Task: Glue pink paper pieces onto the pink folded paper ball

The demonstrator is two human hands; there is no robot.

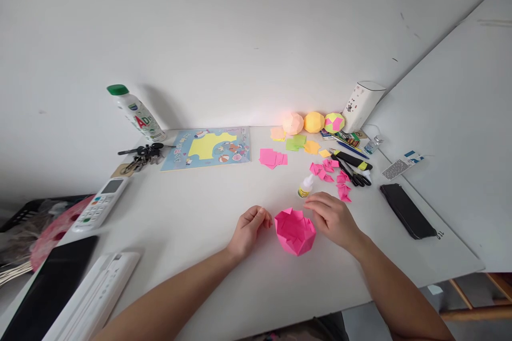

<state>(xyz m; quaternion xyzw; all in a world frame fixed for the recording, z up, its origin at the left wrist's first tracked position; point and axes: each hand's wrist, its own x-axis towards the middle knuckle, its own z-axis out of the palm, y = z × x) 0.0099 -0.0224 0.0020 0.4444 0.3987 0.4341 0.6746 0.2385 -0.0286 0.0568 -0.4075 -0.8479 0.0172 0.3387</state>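
A pink folded-paper bowl shape (pixel 296 234) with a jagged, pointed rim stands on the white desk, its opening facing up. Just left of it is my left hand (pixel 248 232), curled closed with the thumb pressed on the index finger; whatever may be inside the fingers is hidden. Beyond the bowl's right rim, my right hand (pixel 332 218) reaches leftward with fingers extended close together, and nothing shows in it. A small white glue bottle (pixel 306 186) with a yellow label is upright just past the right fingertips. Folded pink paper pieces (pixel 323 169) lie farther back to the right.
Paper balls (pixel 314 122) line the wall beside a white box-like container (pixel 363 106). Sticky notes (pixel 273 157), scissors (pixel 354 173) and a black pouch (pixel 408 210) lie around. Leftward are a picture sheet (pixel 170 159), a bottle (pixel 138 117), keys (pixel 146 154) and a remote (pixel 102 205).
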